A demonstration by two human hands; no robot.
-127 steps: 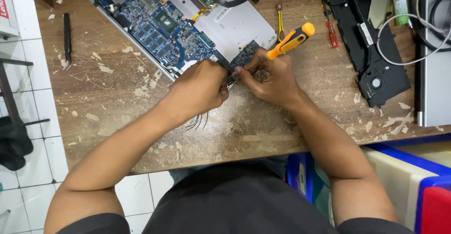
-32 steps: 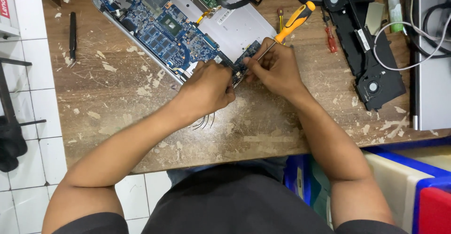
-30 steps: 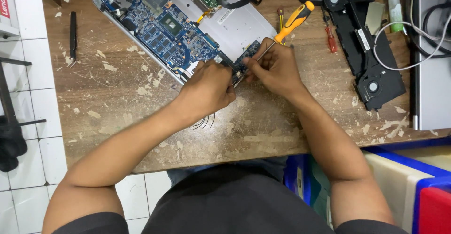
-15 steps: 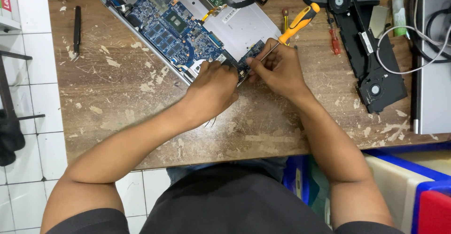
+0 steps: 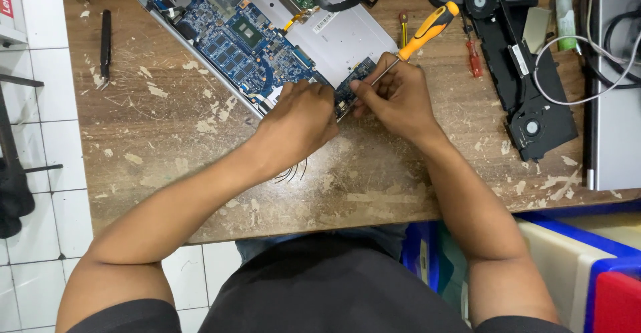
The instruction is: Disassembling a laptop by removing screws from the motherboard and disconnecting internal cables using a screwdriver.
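Note:
An opened silver laptop base (image 5: 347, 36) lies tilted on the worn wooden table, its blue motherboard (image 5: 240, 42) exposed. My left hand (image 5: 300, 122) presses down on the laptop's near corner, fingers curled over a small blue circuit board (image 5: 350, 86). My right hand (image 5: 394, 96) grips an orange and black screwdriver (image 5: 424, 32), its shaft angled down toward that small board. The screwdriver's tip is hidden between my fingers.
A black cooling assembly with two fans (image 5: 514, 59) lies at the right, beside a grey device (image 5: 617, 92) with white cable (image 5: 574, 52). Two small screwdrivers (image 5: 473, 56) rest near it. Black tweezers (image 5: 105, 39) lie far left. Blue and red bins (image 5: 587, 273) stand below the table edge.
The screwdriver handle swung from pointing right to pointing up and away. Both hands stayed at the laptop's near corner; the view shifted slightly.

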